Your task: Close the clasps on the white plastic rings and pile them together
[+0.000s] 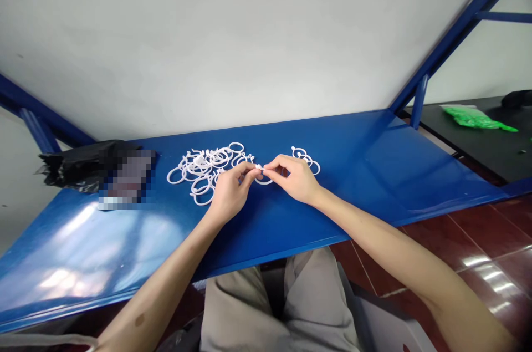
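My left hand [231, 190] and my right hand [298, 179] meet over the blue tabletop, each closed in a pinch. Between their fingertips is a white plastic curtain ring [265, 182], its small knobbed end held at the top and its loop hanging below. The fingers partly cover it. Close by on the left lies a loose heap of similar white rings [200, 163], some overlapping. To the right of my right hand are a few more white rings [307, 160], touching one another.
A blue table [366, 158] stands against a pale wall, with blue metal braces at both sides. At the left lie a black plastic bag [78, 161] and a pixelated flat item [128, 177]. Beyond the right brace, a black table [474, 144] bears a green bag [474, 117].
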